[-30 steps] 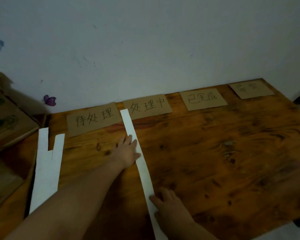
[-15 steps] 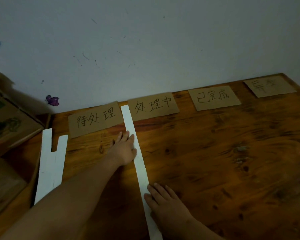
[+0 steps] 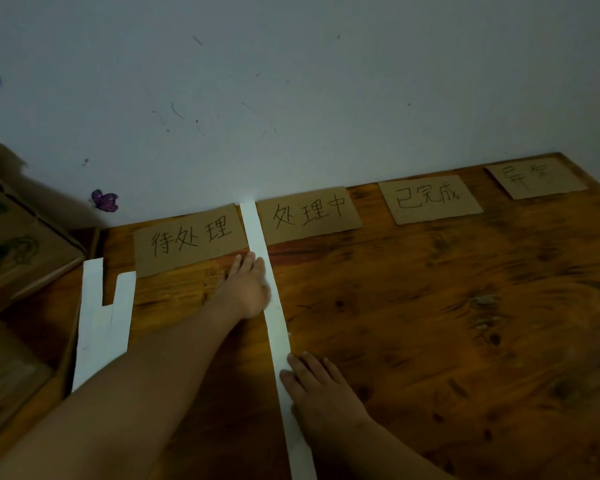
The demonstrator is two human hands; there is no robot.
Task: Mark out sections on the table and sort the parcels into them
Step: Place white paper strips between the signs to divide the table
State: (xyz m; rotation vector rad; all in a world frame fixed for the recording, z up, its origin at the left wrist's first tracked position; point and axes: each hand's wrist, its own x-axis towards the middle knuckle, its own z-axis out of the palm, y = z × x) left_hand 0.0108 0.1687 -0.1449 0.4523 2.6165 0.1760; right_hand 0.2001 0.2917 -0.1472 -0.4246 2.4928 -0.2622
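Head view shows both hands pressed flat, fingers spread, grasping nothing: the left hand (image 3: 246,289) rests against the left edge of a long white paper strip (image 3: 274,320), and the right hand (image 3: 312,382) lies on the strip's nearer stretch. The strip runs away from the hands across the wooden tabletop (image 3: 430,323), its far end lying between the first cardboard label (image 3: 187,240) and the second cardboard label (image 3: 309,214). Beyond the right hand lie a third label (image 3: 430,199) and a fourth label (image 3: 534,178). Left of the left hand sits the remaining notched white paper (image 3: 101,323), beside a cardboard box (image 3: 14,237). No parcels show yet. Judging from this, the step is seating the first divider; it would go best by keeping the far end centred in the gap between labels, and smoothing outward so the strip lies straight without buckling.
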